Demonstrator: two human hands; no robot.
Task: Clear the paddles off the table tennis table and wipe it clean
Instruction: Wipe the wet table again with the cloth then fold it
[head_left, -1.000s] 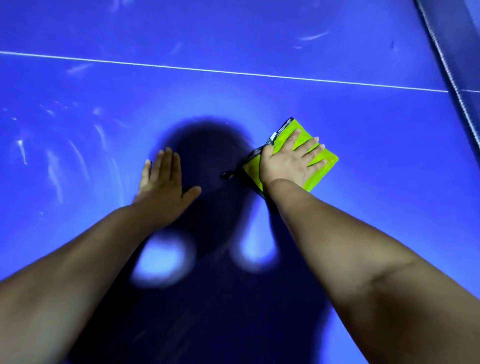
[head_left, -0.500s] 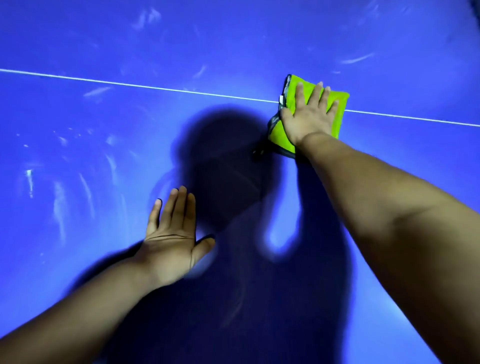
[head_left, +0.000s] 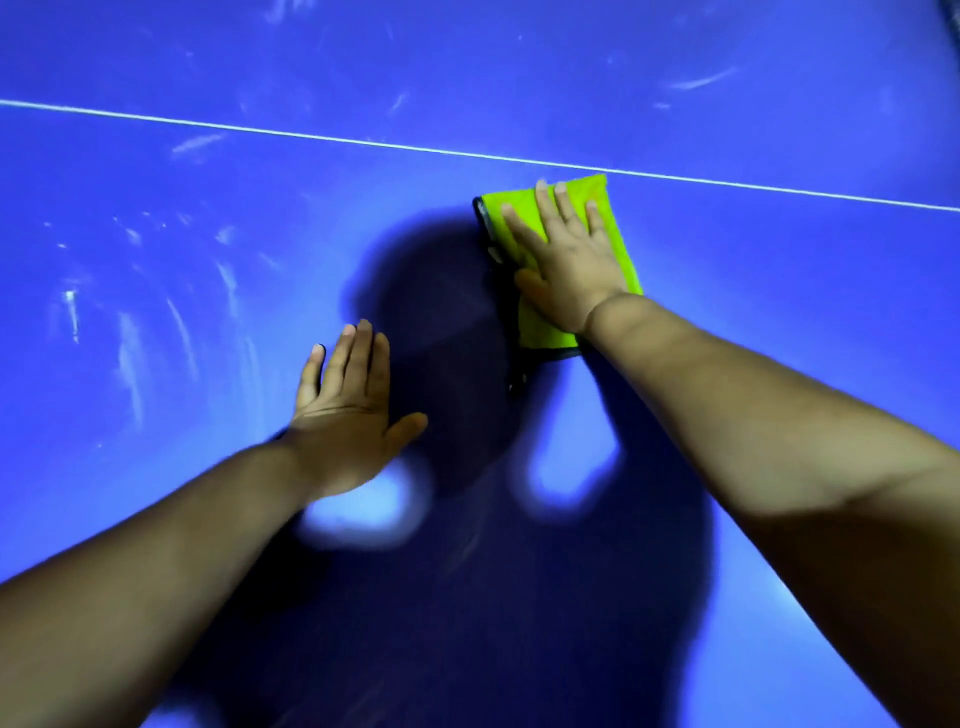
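Note:
The blue table tennis table (head_left: 156, 467) fills the view. A folded lime-green cloth (head_left: 621, 249) with a dark edge lies flat on it, just below the white centre line (head_left: 260, 132). My right hand (head_left: 566, 265) presses down on the cloth with fingers spread and pointing away from me. My left hand (head_left: 348, 421) rests palm-down on the bare table to the left, holding nothing. No paddles are in view.
Whitish smears and streaks (head_left: 130, 353) mark the table surface at the left, and more smears (head_left: 696, 82) show beyond the line. A dark shadow of my head and arms (head_left: 447, 312) falls between my hands.
My right hand slid the cloth up to the white line, then back a little toward me. My left hand stays flat on the table.

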